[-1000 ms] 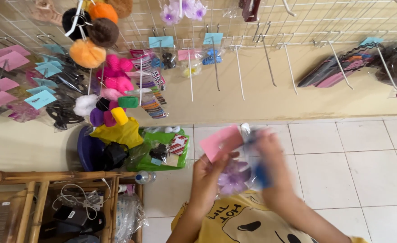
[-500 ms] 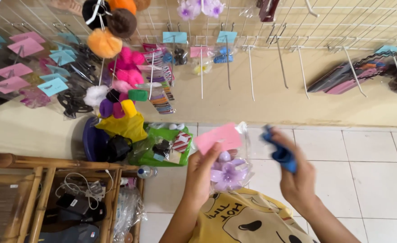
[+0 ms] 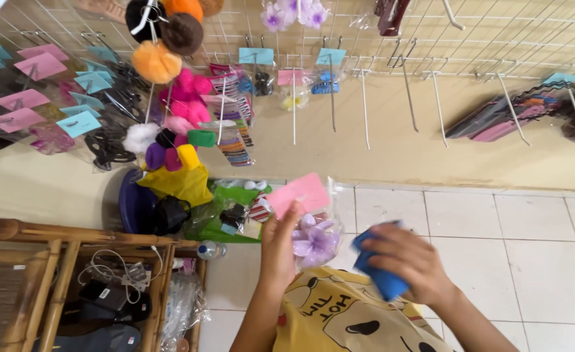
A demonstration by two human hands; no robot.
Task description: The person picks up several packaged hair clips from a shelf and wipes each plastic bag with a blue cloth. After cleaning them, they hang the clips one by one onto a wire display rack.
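While the left hand (image 3: 281,244) grips a clear packet with a pink header card (image 3: 298,193), the purple flower clip (image 3: 315,240) shows inside the packet, just below that card. Head view: the left fingers are clamped on the packet's left edge, holding it up in front of the yellow shirt (image 3: 346,313). The right hand (image 3: 411,261) sits right of the packet, apart from it, fingers curled tight around a blue tool (image 3: 377,270); its kind is unclear. Judgement on progress: the packet looks assembled, card on top, but it is not yet hung. Above the packet, several wall hooks (image 3: 364,104) on the wire grid (image 3: 496,39) stand bare. Left of the packet, a green tray (image 3: 225,212) of small items rests on the floor.
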